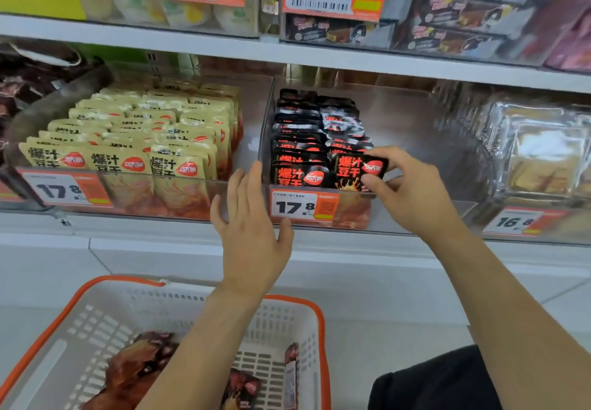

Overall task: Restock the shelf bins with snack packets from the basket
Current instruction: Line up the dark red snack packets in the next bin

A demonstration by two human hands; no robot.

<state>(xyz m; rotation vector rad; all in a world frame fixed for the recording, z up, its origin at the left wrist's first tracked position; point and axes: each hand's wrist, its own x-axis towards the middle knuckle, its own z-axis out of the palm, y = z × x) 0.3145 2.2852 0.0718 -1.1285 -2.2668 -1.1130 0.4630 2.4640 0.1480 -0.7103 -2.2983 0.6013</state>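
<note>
Basket (315, 320) holds three packets; right hand (412, 192) pinches one black packet (355, 171), left hand (252, 224) spread wide.

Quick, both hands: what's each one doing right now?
Left hand: open, fingers spread, holding nothing.
Right hand: pinching a black snack packet at the front of the bin.

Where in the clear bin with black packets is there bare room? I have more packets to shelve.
Free: the right part of the clear plastic bin, between the two rows of black snack packets and the bin's right wall. Crowded: its left part, and the neighbouring bin of beige snack packets, packed nearly across.
</note>
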